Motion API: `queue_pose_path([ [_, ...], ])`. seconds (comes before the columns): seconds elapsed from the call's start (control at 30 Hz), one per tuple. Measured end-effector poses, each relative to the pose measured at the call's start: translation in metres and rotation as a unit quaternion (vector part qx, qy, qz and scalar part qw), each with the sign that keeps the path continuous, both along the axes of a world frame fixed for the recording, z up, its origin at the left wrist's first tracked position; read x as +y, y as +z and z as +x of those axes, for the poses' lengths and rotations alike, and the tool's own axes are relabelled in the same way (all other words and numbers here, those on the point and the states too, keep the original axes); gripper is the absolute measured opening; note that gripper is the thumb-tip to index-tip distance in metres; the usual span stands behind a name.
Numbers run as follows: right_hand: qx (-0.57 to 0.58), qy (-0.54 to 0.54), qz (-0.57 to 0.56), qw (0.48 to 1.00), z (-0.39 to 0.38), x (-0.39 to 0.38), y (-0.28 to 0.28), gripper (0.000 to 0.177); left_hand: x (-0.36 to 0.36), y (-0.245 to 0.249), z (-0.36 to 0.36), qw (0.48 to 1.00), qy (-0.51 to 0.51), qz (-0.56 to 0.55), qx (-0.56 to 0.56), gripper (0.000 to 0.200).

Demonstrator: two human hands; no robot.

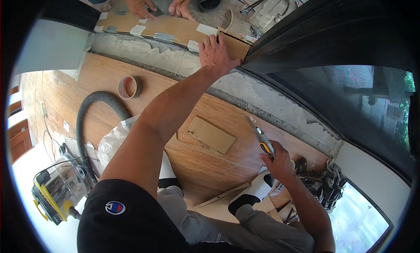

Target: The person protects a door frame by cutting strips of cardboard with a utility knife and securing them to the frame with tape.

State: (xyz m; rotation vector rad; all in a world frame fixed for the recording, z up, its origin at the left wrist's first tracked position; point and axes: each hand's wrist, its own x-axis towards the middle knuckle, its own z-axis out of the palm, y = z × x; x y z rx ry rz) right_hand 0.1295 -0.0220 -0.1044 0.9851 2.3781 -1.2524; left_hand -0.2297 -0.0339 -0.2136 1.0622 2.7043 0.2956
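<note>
Left hand on folded cardboard, right hand around a utility knife

Head view: the landmark is the long cardboard strip (188,30), patched with pale and grey tape. At its right end, the left hand (214,56) grips a folded cardboard piece (236,46), fingers over its upper edge and thumb at its lower corner. Well below the strip, the right hand (279,162) is closed around a utility knife (262,143), blade out and pointing up and left.

Just above the strip, a co-worker's two hands (139,4) work; one holds a dark flat piece (156,12). Beside them is a black container (208,1), open end showing; its inside is too dark to read.

Below the strip, on the wooden floor (96,69), lie a tape roll (138,87) and a flat cardboard offcut (211,135) with one ragged edge. Below the strip's left end, a ribbed hose (81,122) curves over to a vacuum cleaner (46,200). Its clear bin (72,181) has dark parts visible through the wall; whether dirt is inside, I cannot tell. Near the hose lies a crumpled translucent bag (113,141), contents unclear.
</note>
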Motion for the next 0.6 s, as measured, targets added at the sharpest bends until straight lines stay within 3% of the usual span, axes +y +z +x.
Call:
queue_pose_path([
  [0.33,0.005,0.001,0.005,1.0,-0.003,-0.002,0.001,0.043,0.0,-0.005,0.002,0.999,0.04,0.011,-0.016,0.092],
  [0.6,0.01,0.012,0.01,1.0,-0.001,-0.004,0.003,0.043,0.014,0.009,0.004,0.994,0.075,-0.031,-0.071,0.107],
])
